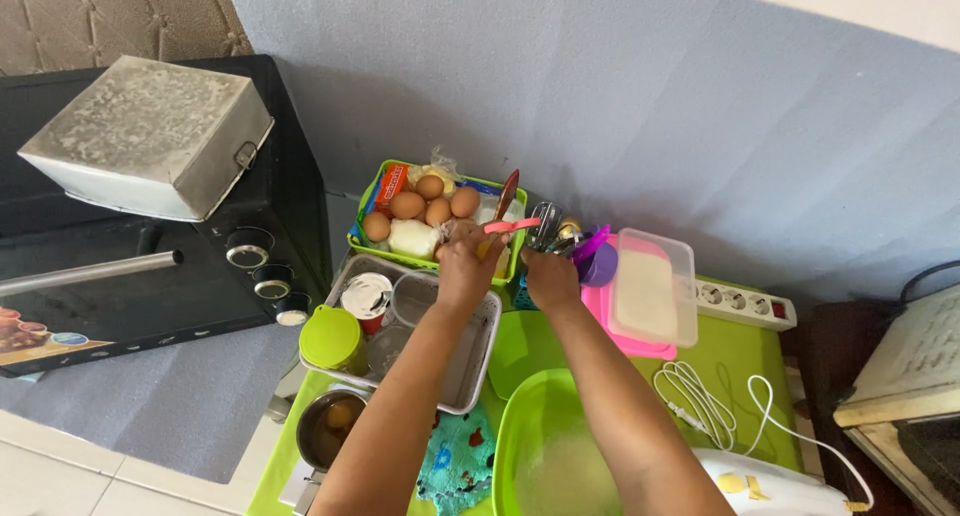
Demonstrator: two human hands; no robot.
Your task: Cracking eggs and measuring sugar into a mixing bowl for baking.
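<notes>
- Left hand (pixel 466 266), frame centre: clenched around a pink-handled utensil (pixel 508 225), at the green basket (pixel 368 244) of eggs (pixel 407 205).
- Right hand (pixel 550 278), just right: fingers closed on utensils in a holder (pixel 552 228); exactly which one, cannot tell.
- Lidded pink container (pixel 650 296) right of it.

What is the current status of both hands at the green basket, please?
Left hand grips a pink-handled utensil over the green basket of eggs. Right hand at the utensil holder, grasp unclear. Nothing between them.

Green table (pixel 745 361) with basket (pixel 362 238), metal tray (pixel 486 366), 1 bowl (pixel 512 436) (lime), power strip (pixel 745 304).
</notes>
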